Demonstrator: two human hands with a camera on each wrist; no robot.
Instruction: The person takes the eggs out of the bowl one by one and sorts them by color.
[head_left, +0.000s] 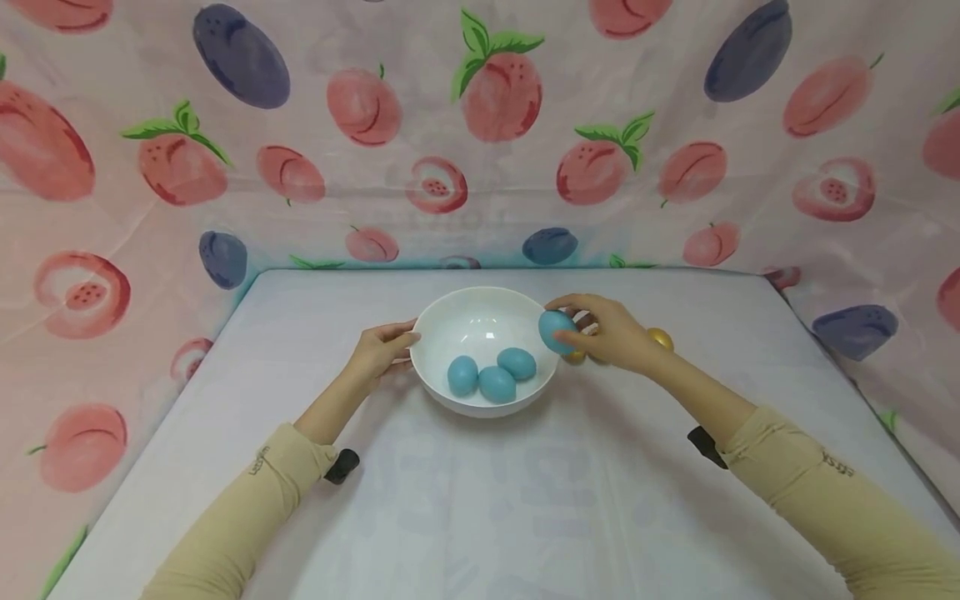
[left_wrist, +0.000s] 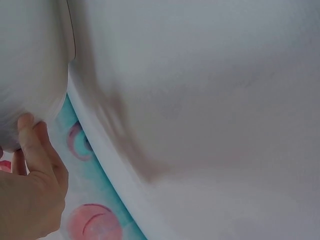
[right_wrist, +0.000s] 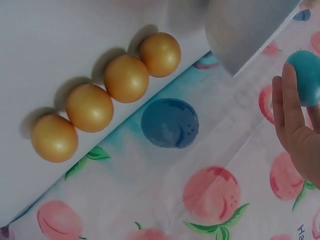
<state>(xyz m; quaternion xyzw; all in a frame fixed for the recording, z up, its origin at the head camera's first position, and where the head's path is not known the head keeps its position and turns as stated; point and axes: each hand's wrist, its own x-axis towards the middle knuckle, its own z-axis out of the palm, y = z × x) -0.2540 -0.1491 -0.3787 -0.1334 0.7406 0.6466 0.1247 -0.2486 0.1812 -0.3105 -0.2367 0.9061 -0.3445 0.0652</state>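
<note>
A white bowl (head_left: 480, 307) stands on the table, holding three blue eggs (head_left: 497, 384) grouped toward its near side. My left hand (head_left: 377, 350) holds the bowl's left side, thumb at the rim; in the left wrist view its fingers (left_wrist: 35, 150) lie against the outer wall. Between thumb and fingers, my right hand (head_left: 613, 335) pinches another blue egg (head_left: 556, 331) at the bowl's right rim. The right wrist view shows that egg (right_wrist: 306, 77) lifted off the table. Several golden eggs (right_wrist: 126, 78) lie in a row right of the bowl, partly hidden by my right hand in the head view.
A white cloth covers the table (head_left: 480, 500). Behind and at the sides hangs a curtain (head_left: 420, 225) printed with peaches and plums. Dark wrist devices (head_left: 342, 467) show below both sleeves.
</note>
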